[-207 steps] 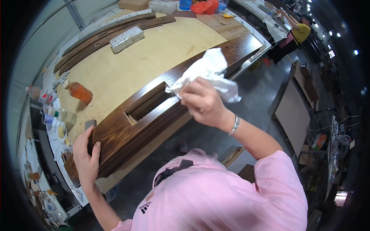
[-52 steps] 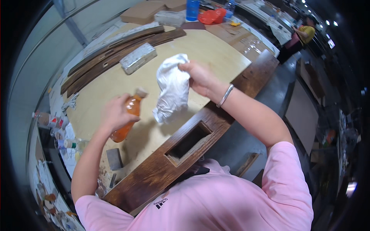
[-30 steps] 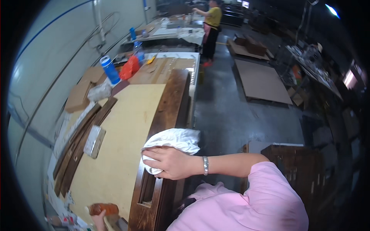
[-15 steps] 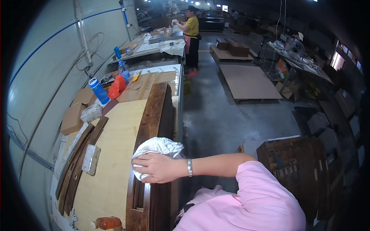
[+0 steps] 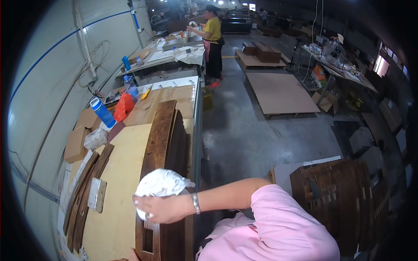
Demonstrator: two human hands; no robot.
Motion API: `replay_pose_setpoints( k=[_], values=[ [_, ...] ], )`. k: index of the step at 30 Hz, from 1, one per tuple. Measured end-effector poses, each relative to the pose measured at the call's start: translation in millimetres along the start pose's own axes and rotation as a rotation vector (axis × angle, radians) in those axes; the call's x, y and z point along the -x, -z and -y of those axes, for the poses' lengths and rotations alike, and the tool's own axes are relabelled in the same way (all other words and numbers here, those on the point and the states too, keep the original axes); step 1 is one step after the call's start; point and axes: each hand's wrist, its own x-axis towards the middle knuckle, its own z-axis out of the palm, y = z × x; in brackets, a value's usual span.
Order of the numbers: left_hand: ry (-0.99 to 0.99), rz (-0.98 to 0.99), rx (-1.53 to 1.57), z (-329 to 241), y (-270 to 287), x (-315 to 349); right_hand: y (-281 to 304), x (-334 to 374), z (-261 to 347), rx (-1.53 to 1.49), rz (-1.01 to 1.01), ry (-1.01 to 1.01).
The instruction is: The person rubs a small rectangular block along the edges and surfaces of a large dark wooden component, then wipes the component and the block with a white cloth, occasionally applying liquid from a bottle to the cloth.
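My right hand (image 5: 167,209) is closed on a crumpled white cloth (image 5: 162,182), pressing it on the top of a long dark-brown wooden piece (image 5: 157,138). A silver bangle circles that wrist. Just nearer than the cloth, a rectangular slot (image 5: 148,240) shows in the wood. Of my left hand (image 5: 133,255), only a small bit shows at the lower edge, against the wood's left side; its fingers are mostly hidden. The wooden piece lies lengthwise along the right side of a workbench topped with a pale board (image 5: 119,174).
Left on the bench lie curved brown wooden strips (image 5: 87,195) and a small wrapped block (image 5: 97,195). Farther up are a blue bottle (image 5: 102,113), a red plastic bag (image 5: 124,107) and cardboard boxes (image 5: 76,144). Dark wooden furniture (image 5: 335,195) stands at right; a co-worker (image 5: 212,43) stands beyond.
My right hand and the cloth have moved left and nearer. The wooden piece appears shifted left and tilted. A bit of my left hand has come into view; the amber bottle has mostly left it.
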Motion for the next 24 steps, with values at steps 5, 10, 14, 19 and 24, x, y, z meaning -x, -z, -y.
replay_pose_setpoints(
  k=[5, 10, 14, 19, 24],
  values=[
    [0.075, -0.152, -0.117, -19.0, -25.0, -4.7, 23.1, 27.5, -84.2, -0.059, -0.171, -0.259],
    [0.09, -0.171, -0.136, -10.9, -28.4, -3.1, 7.6, -5.3, -23.0, -0.504, -0.198, 0.105],
    [0.185, -0.182, -0.125, -10.7, -27.3, 12.3, 2.9, -7.1, -23.3, -0.536, -0.095, 0.199],
    [0.196, -0.218, -0.071, -16.9, -24.7, 7.9, 57.6, 23.2, -143.2, -0.093, -0.19, -0.173],
    [0.195, -0.226, -0.026, -9.6, -28.9, 11.5, 47.9, 0.9, -66.5, -0.29, 0.061, -0.04]
  ],
)
